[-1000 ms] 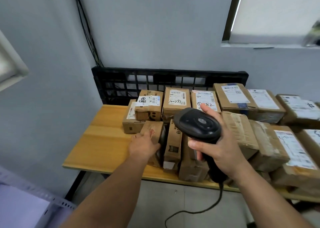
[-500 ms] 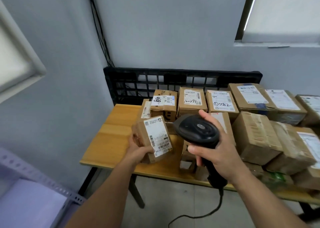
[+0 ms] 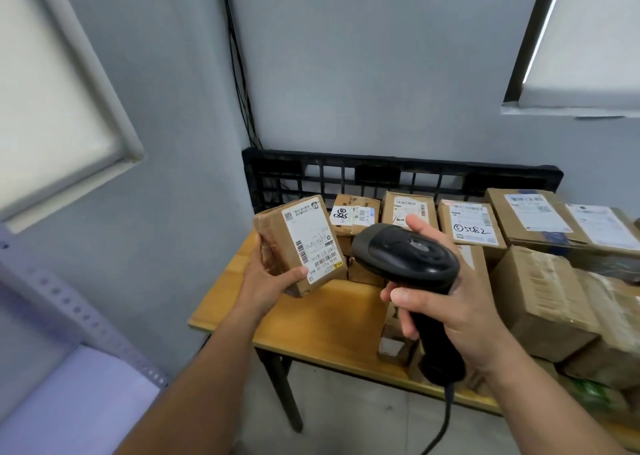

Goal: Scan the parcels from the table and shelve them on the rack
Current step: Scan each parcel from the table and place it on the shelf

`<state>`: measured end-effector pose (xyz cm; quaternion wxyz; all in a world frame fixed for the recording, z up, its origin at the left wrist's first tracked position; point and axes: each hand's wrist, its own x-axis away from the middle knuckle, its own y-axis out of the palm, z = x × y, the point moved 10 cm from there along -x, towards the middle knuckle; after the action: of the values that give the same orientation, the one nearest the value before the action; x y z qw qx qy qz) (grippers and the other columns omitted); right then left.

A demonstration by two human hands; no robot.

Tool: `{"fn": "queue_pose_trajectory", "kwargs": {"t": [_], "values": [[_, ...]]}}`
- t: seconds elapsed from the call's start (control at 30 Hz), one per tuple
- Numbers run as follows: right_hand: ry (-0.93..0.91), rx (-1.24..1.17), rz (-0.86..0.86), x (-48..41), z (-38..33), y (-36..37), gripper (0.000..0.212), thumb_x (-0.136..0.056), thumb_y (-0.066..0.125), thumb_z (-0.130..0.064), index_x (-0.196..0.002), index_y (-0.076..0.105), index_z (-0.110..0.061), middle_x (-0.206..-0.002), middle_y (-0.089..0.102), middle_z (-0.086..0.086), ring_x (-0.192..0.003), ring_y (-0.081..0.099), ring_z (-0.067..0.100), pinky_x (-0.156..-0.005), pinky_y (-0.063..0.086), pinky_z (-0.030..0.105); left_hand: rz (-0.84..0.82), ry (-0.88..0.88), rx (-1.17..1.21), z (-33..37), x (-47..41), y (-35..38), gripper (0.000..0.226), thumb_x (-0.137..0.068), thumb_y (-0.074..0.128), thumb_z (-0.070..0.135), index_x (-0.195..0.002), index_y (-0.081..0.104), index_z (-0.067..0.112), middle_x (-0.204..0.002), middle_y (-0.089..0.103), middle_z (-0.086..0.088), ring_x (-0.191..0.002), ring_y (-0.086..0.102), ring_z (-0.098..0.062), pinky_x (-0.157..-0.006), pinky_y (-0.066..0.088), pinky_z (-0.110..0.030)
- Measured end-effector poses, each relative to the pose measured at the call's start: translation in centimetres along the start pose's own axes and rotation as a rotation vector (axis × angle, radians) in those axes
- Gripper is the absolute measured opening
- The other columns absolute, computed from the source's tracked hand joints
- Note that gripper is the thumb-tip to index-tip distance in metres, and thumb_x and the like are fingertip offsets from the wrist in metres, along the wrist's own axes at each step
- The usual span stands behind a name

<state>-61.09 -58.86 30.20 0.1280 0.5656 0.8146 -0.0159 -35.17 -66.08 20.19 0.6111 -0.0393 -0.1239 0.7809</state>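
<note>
My left hand [image 3: 266, 283] grips a small cardboard parcel [image 3: 300, 243] from below, held up above the left end of the wooden table [image 3: 322, 326], its white barcode label facing me. My right hand [image 3: 446, 311] grips the handle of a black corded barcode scanner [image 3: 407, 257], whose head sits just right of the parcel. Several more labelled cardboard parcels [image 3: 469, 226] lie packed on the table behind and to the right. A grey metal rack [image 3: 72, 319] with a pale shelf shows at lower left.
A black plastic crate [image 3: 398, 177] stands against the wall behind the parcels. Black cables [image 3: 239, 73] run down the wall. The scanner cord [image 3: 443, 427] hangs below the table edge. Large boxes [image 3: 540, 298] crowd the right side.
My left hand has lifted the parcel off the table and raised it, turning its label up. The scanner stays in my right hand beside it. The view has swung left toward the rack.
</note>
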Motion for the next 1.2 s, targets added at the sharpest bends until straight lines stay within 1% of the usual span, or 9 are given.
{"fn": "queue_pose_trajectory", "kwargs": {"t": [0.2,0.33,0.47,0.57,0.67,0.73,0.83,1.1,1.2], "values": [[0.032,0.013,-0.015,0.4,0.5,-0.6,0.094,-0.059,0.091,-0.034,-0.138,0.042,-0.053,-0.087,0.071,0.011,-0.05,0.058,0.031,-0.049,0.051,0.035,0.08,0.1,-0.007,3.2,-0.1,-1.9,0.111,-0.073,0.083,0.021,-0.155,0.01,0.032,-0.136,0.053,-0.005,-0.125,0.051,-0.023,-0.099,0.048,-0.043],[0.045,0.071,-0.01,0.6,0.7,-1.5,0.091,-0.066,0.083,-0.019,-0.141,0.04,-0.05,-0.099,0.07,0.017,-0.05,0.057,0.031,-0.051,0.052,0.035,0.095,0.155,-0.017,4.8,0.1,-1.9,0.101,-0.076,0.08,0.014,-0.153,0.016,0.03,-0.114,0.058,0.003,-0.11,0.056,-0.017,-0.082,0.05,-0.028],[0.055,0.085,-0.016,1.2,0.8,-2.3,0.092,-0.071,0.081,-0.005,-0.146,0.038,-0.038,-0.113,0.069,0.013,-0.049,0.056,0.032,-0.05,0.052,0.034,0.102,0.152,-0.04,5.1,0.4,-1.8,0.105,-0.077,0.08,0.018,-0.156,0.011,0.03,-0.13,0.056,-0.004,-0.109,0.05,-0.014,-0.091,0.045,-0.036],[0.064,0.103,-0.032,1.5,0.8,-2.6,0.092,-0.07,0.082,-0.007,-0.145,0.038,-0.039,-0.115,0.068,0.011,-0.049,0.056,0.03,-0.049,0.052,0.033,0.119,0.159,-0.057,5.4,0.7,-1.9,0.104,-0.077,0.08,0.02,-0.155,0.013,0.031,-0.138,0.053,-0.007,-0.111,0.05,-0.015,-0.091,0.044,-0.036],[0.075,0.115,-0.04,1.7,1.0,-2.9,0.093,-0.067,0.081,-0.011,-0.143,0.039,-0.044,-0.105,0.071,0.012,-0.049,0.058,0.029,-0.05,0.052,0.034,0.139,0.159,-0.067,5.7,1.1,-1.9,0.104,-0.077,0.08,0.019,-0.155,0.012,0.03,-0.14,0.051,-0.009,-0.113,0.051,-0.016,-0.087,0.045,-0.033],[0.087,0.105,-0.05,1.9,1.1,-3.1,0.093,-0.066,0.083,-0.015,-0.142,0.04,-0.047,-0.096,0.072,0.009,-0.049,0.058,0.029,-0.05,0.052,0.035,0.155,0.151,-0.065,5.8,1.3,-2.0,0.105,-0.077,0.08,0.02,-0.156,0.011,0.031,-0.142,0.049,-0.01,-0.121,0.052,-0.023,-0.093,0.046,-0.039],[0.094,0.12,-0.057,2.1,1.2,-3.3,0.093,-0.067,0.081,-0.012,-0.143,0.038,-0.046,-0.096,0.072,0.011,-0.05,0.058,0.028,-0.051,0.053,0.036,0.185,0.13,-0.065,5.7,1.6,-2.5,0.108,-0.075,0.081,0.023,-0.155,0.01,0.033,-0.144,0.047,-0.012,-0.128,0.05,-0.03,-0.099,0.044,-0.045],[0.054,0.135,-0.09,2.1,0.3,-3.6,0.094,-0.067,0.08,-0.014,-0.144,0.036,-0.045,-0.103,0.071,0.009,-0.051,0.06,0.026,-0.052,0.055,0.034,0.268,0.134,-0.078,6.4,4.0,-3.6,0.103,-0.077,0.079,0.02,-0.155,0.012,0.032,-0.144,0.048,-0.01,-0.127,0.05,-0.028,-0.079,0.044,-0.023],[0.033,0.126,-0.11,1.7,-0.1,-3.3,0.096,-0.063,0.084,-0.021,-0.143,0.036,-0.048,-0.103,0.071,0.008,-0.052,0.061,0.027,-0.056,0.057,0.036,0.306,0.131,-0.079,6.6,5.2,-4.4,0.104,-0.077,0.08,0.022,-0.155,0.012,0.032,-0.144,0.047,-0.011,-0.127,0.05,-0.028,-0.083,0.046,-0.027]]}}
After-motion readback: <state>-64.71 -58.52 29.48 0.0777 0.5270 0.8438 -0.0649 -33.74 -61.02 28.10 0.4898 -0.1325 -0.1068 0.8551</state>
